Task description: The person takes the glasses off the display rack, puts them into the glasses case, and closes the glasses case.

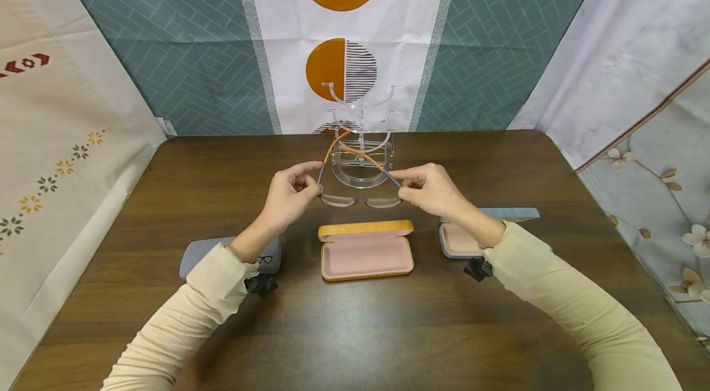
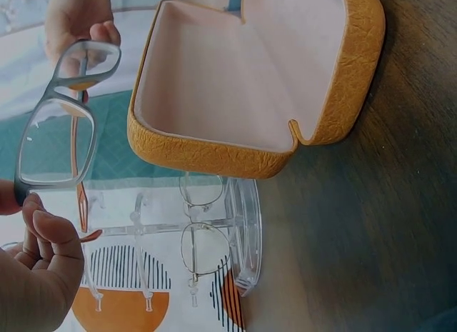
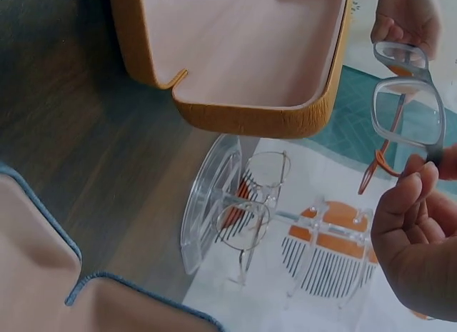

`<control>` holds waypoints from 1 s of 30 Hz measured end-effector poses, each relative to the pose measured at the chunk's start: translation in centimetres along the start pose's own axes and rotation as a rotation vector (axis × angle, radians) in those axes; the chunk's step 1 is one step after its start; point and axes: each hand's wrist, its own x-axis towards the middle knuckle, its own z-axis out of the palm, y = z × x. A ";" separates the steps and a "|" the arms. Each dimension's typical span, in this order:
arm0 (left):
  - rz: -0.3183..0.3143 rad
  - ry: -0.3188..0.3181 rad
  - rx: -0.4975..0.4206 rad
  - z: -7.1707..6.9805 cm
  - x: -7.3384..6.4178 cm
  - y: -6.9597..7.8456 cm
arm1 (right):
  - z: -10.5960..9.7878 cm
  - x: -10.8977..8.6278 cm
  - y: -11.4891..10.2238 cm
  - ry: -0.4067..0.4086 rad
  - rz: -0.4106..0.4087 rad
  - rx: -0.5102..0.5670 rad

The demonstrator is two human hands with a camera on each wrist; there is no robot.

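Both hands hold a pair of eyeglasses point(image 1: 338, 200) with a grey frame and orange temple tips. The left hand point(image 1: 289, 191) pinches one side near the hinge, and the right hand point(image 1: 430, 188) pinches the other. Its temples are unfolded and point away, toward a clear display stand point(image 1: 359, 182). Below the glasses lies an open mustard eyeglass case point(image 1: 366, 257), its pink lining showing. On the stand's lowest tier sits a second pair of thin wire-rimmed eyeglasses point(image 2: 206, 248), clearest in the wrist views.
A closed grey-blue eyeglass case point(image 1: 199, 254) lies at the left, partly behind the left forearm. At the right an open blue eyeglass case point(image 1: 457, 241) is partly covered by the right arm. Patterned cloth point(image 1: 194, 39) hangs behind the brown table point(image 1: 355, 329).
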 end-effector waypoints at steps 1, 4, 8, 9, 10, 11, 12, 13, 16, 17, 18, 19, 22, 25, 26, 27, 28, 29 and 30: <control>0.000 0.000 -0.003 0.0 0.0 0.0 | 0.0 0.0 0.1 -0.012 -0.005 0.005; -0.001 0.001 -0.014 0.0 -0.1 0.0 | -0.2 0.2 0.4 -0.045 -0.021 0.020; -0.002 0.003 -0.024 0.0 -0.1 -0.1 | -0.4 0.3 0.7 -0.085 -0.037 0.031; -0.001 0.003 -0.024 -0.1 -0.1 -0.2 | -0.4 0.3 0.7 -0.095 -0.040 0.038; -0.001 0.004 -0.024 -0.1 -0.1 -0.2 | -0.4 0.3 0.7 -0.104 -0.044 0.043; -0.001 0.004 -0.024 -0.1 -0.1 -0.2 | -0.5 0.3 0.7 -0.112 -0.048 0.050; -0.001 0.004 -0.026 -0.1 -0.1 -0.2 | -0.5 0.3 0.7 -0.120 -0.052 0.057; 0.000 0.004 -0.024 -0.1 -0.1 -0.2 | -0.5 0.3 0.7 -0.128 -0.055 0.064; 0.000 0.005 -0.022 -0.2 -0.1 -0.2 | -0.6 0.3 0.6 -0.145 -0.061 0.074; -0.002 0.006 -0.021 -0.2 -0.1 -0.2 | -0.6 0.3 0.6 -0.150 -0.062 0.074; -0.002 0.006 -0.020 -0.2 -0.1 -0.2 | -0.6 0.3 0.6 -0.152 -0.063 0.072; -0.003 0.006 -0.019 -0.2 -0.1 -0.2 | -0.6 0.3 0.6 -0.155 -0.063 0.069; -0.005 0.007 -0.017 -0.2 -0.1 -0.1 | -0.6 0.4 0.6 -0.160 -0.067 0.055; -0.006 0.007 -0.014 -0.2 -0.2 -0.1 | -0.6 0.4 0.6 -0.165 -0.067 0.049; -0.006 0.008 -0.011 -0.2 -0.2 0.0 | -0.6 0.4 0.6 -0.166 -0.064 0.048; -0.007 0.009 -0.007 -0.2 -0.2 -0.1 | -0.6 0.3 0.6 -0.168 -0.061 0.048; -0.009 0.009 -0.005 -0.1 -0.2 -0.1 | -0.6 0.3 0.6 -0.170 -0.058 0.047; -0.010 0.008 -0.002 -0.1 -0.2 -0.1 | -0.6 0.3 0.5 -0.171 -0.052 0.047; -0.013 0.008 -0.003 -0.1 -0.2 -0.1 | -0.6 0.3 0.6 -0.172 -0.046 0.045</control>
